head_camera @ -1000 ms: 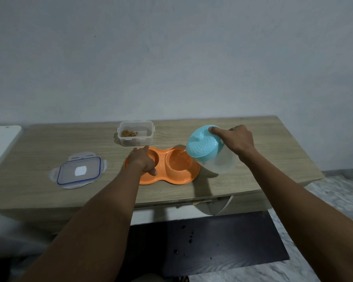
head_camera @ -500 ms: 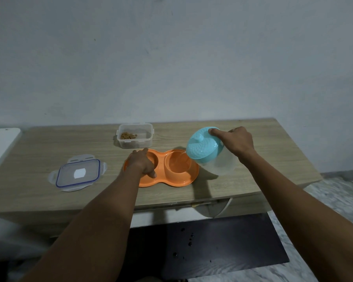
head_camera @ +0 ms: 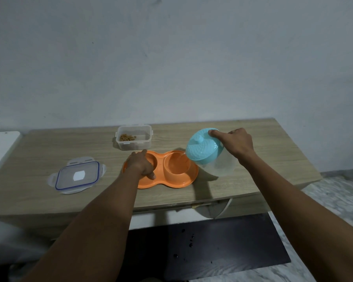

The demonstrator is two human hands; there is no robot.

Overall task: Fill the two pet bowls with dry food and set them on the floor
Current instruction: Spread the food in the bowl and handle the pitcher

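Note:
An orange double pet bowl [head_camera: 171, 181] lies on the wooden table [head_camera: 263, 159]. My left hand [head_camera: 140, 164] rests on its left bowl and holds the rim. My right hand [head_camera: 235, 142] grips a clear jug with a turquoise lid [head_camera: 204, 147], tilted left over the right bowl. A thin stream of clear liquid runs from the jug into the right bowl [head_camera: 176, 164]. Behind the bowls stands an open clear container [head_camera: 134, 139] with a little brown dry food in it.
The container's clear lid with a blue seal [head_camera: 77, 175] lies on the table at the left. A white surface [head_camera: 0, 147] adjoins the table's left end. A dark mat [head_camera: 212, 245] with scattered crumbs lies on the marble floor below the front edge.
The hands, the jug and the bowls keep the same pose throughout. The jug stays tilted over the right bowl.

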